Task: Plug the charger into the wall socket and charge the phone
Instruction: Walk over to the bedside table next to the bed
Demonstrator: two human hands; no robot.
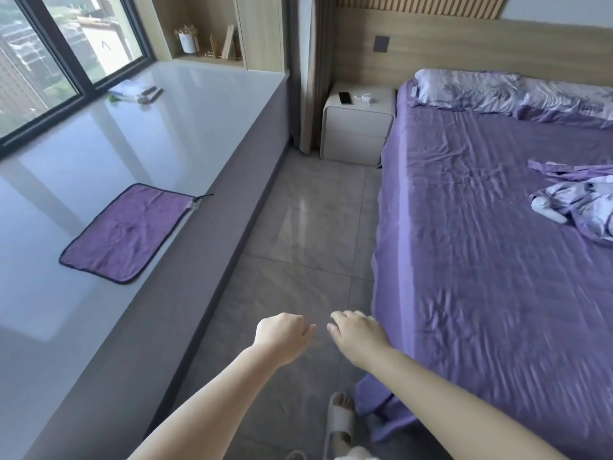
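A black phone [345, 97] lies flat on the white nightstand [356, 141] at the far end of the aisle. Beside it, to the right, sits a white charger with its coiled cable [365, 99]. A dark grey wall socket [380, 43] is set in the wooden panel above the nightstand. My left hand [282, 335] and my right hand [356, 332] hang side by side over the floor in the near foreground, far from the nightstand. Both have their fingers curled in and hold nothing.
A purple-sheeted bed [497, 244] fills the right side, with a crumpled cover [583, 207] on it. A long glossy window ledge [116, 154] runs along the left, bearing a purple cloth [126, 232]. A tiled aisle [308, 227] leads between them. My slippered foot [338, 419] is below.
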